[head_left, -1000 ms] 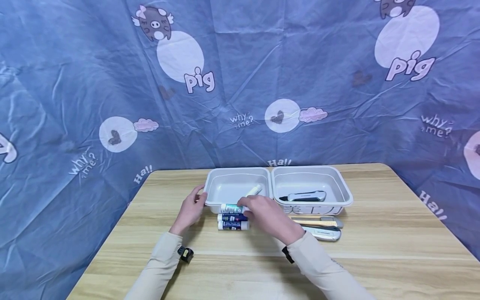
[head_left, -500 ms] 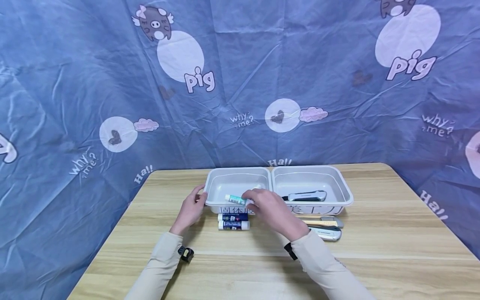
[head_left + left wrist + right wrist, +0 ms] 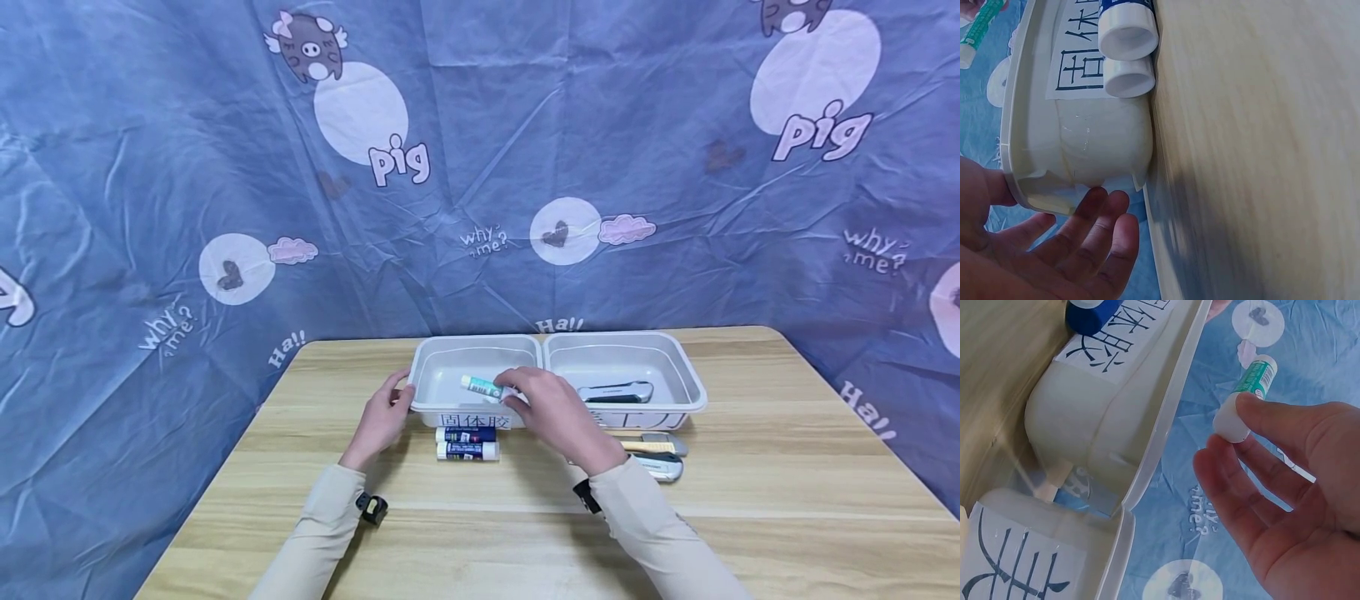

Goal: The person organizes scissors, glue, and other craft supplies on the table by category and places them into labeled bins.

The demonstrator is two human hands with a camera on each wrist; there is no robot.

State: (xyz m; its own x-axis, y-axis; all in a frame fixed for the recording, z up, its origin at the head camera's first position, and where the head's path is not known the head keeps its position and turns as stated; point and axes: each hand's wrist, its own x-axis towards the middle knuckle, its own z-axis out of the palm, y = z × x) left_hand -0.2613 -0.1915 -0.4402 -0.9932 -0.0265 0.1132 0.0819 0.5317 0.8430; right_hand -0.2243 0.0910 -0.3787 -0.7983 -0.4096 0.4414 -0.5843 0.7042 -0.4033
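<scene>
In the head view, my right hand (image 3: 551, 408) pinches a green-and-white glue stick (image 3: 482, 387) over the left white bin (image 3: 480, 340). The right wrist view shows thumb and fingertips on its white cap (image 3: 1232, 419), the green barrel pointing away. My left hand (image 3: 382, 421) holds that bin's left front corner, thumb at the rim and fingers against the outer wall (image 3: 1104, 140). Two dark blue glue sticks, a rear one (image 3: 461, 434) and a front one (image 3: 467, 451), lie side by side before the bin, below its label (image 3: 1082, 62).
Right beside it stands a second labelled white bin (image 3: 697, 392) with a utility knife (image 3: 618, 392) inside. In front of that bin lie a yellow utility knife (image 3: 656, 443) and a grey one (image 3: 662, 467). A blue patterned cloth (image 3: 480, 167) hangs behind the table (image 3: 465, 542).
My right hand has lifted the green glue stick from beside the blue ones, up and rightward over the left bin, uncovering the bin's label. My left hand has stayed at the corner.
</scene>
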